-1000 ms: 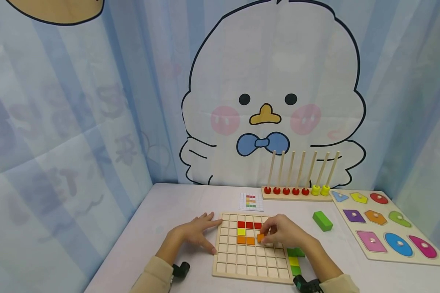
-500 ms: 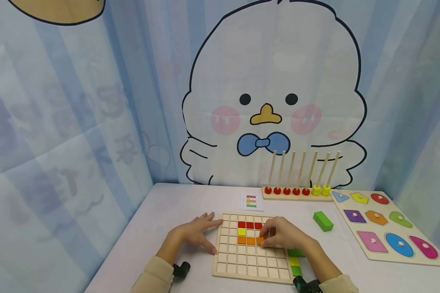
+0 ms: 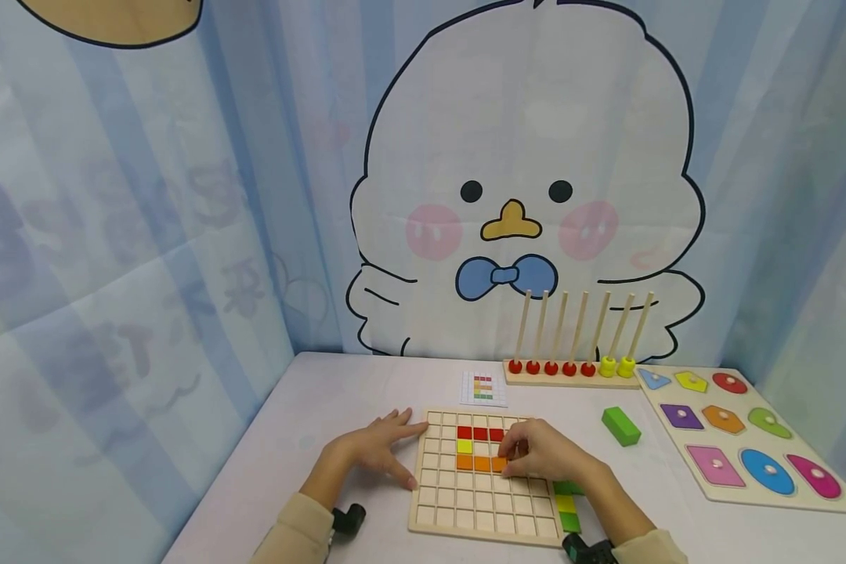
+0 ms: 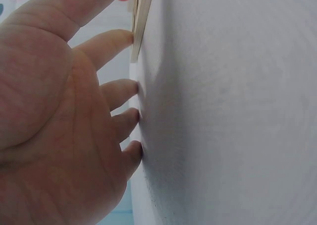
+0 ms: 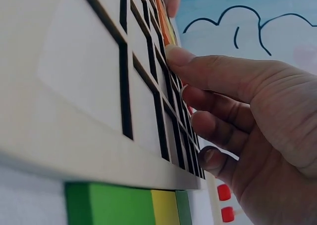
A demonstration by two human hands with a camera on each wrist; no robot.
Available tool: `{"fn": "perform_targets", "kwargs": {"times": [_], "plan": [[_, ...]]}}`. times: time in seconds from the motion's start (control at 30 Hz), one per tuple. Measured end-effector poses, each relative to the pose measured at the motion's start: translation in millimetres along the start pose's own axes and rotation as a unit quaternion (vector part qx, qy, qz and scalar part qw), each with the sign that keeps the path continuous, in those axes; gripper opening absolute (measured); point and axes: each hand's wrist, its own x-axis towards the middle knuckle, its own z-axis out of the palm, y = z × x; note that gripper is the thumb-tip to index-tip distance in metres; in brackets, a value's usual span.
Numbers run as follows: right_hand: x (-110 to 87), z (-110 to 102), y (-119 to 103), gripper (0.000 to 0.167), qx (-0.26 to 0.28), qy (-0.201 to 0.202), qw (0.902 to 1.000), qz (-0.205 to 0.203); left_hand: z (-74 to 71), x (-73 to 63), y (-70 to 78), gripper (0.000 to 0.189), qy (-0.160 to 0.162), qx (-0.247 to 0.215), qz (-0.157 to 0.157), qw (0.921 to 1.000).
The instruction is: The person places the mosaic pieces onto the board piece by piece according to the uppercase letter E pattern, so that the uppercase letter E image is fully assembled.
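You have roughly the upper half of the pattern laid out on the grid board [image 3: 493,501], judging by the pattern card [image 3: 483,389] beyond it: a row of three red blocks [image 3: 479,433], one yellow block [image 3: 464,446] under the leftmost red, then an orange row. Two of that row's orange blocks [image 3: 473,463] sit in their cells, and the end orange block [image 3: 499,464] looks settled beside them, at the fingertips of your right hand [image 3: 553,450]. Its grip is bent with thumb and index finger close over that block; you cannot tell from here whether they pinch it or merely press it. Your left hand [image 3: 377,442] is spread along the board's left edge, fingertips touching it. What seems left is the lower part, yellow and green on the card, though its print is too small to read exactly. Spare green and yellow blocks [image 3: 565,504] lie on the bench [image 3: 381,509] just beside the board's right edge, and a separate green block [image 3: 621,425] lies farther off.
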Motion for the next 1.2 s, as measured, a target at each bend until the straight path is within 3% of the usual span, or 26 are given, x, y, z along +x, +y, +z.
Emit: {"fn": "perform_targets", "kwargs": {"times": [0.3,0.57,0.87,1.2], "plan": [[-5.1,-5,-1,0.022,-0.023,0.018,0.9996,0.0,-1.0,-2.2,3.6,0.098,0.0,-0.003,0.002,1.0],[-27.5,-23,10,0.021,-0.015,0.022,0.9994,0.022,0.1,-1.6,2.7,0.098,0.002,-0.002,0.002,1.0],[-48.5,-46,18,0.012,0.027,-0.046,0.998,0.034,0.4,-1.3,0.9,0.099,0.001,-0.005,0.003,1.0],[-55.1,-51,16,0.013,0.055,-0.112,0.99,0.067,-0.3,-0.5,-0.4,0.098,-0.002,-0.004,0.005,1.0]]}}
